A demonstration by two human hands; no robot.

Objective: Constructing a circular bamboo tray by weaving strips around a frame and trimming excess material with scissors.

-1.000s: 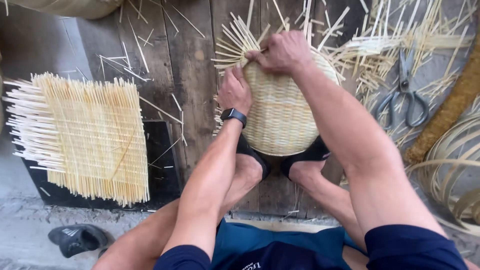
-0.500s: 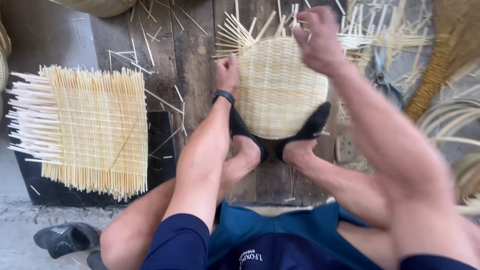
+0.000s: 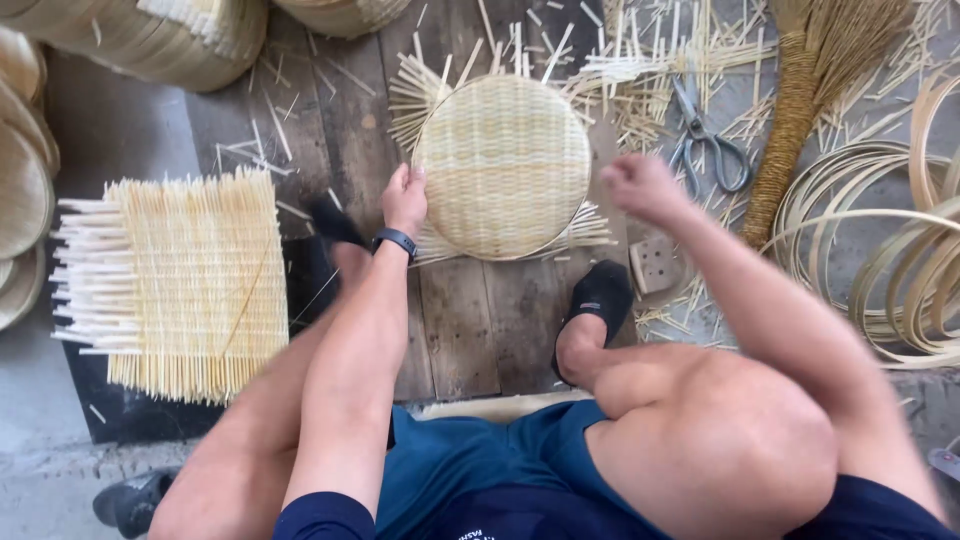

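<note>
left hand (image 3: 405, 200) gripping left rim of round pale woven bamboo tray (image 3: 503, 167) | tray on dark wooden floor planks (image 3: 350, 130) | right hand (image 3: 640, 187) loosely curled, empty, right of tray | grey metal scissors (image 3: 705, 140) further right of tray

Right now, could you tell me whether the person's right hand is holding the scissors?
No, the right hand hangs empty above the boards, apart from the scissors lying beyond it.
</note>
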